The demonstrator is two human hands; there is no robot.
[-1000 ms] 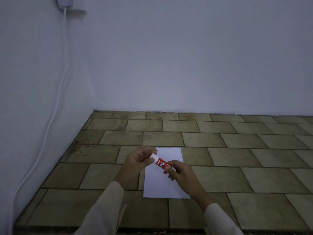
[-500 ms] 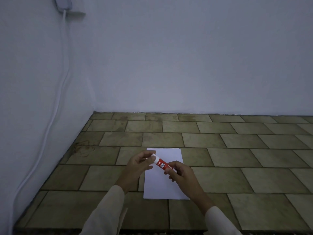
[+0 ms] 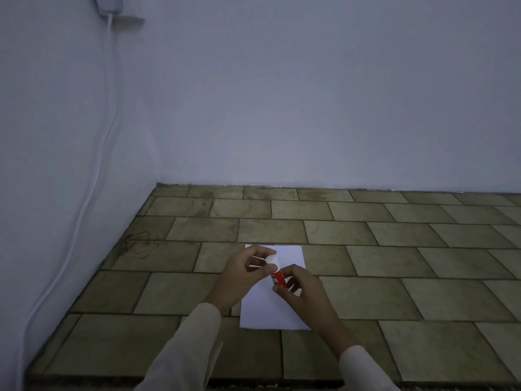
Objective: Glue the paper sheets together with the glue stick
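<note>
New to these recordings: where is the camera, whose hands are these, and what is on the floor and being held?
No machine here: a person works with bare hands. The picture comes from a camera worn on the head, looking forward and down. White paper lies flat on a tiled floor; one sheet or several, I cannot tell. Above it, the right hand grips a red glue stick by its body and the left hand pinches its white cap. A white cable runs down the left wall.
</note>
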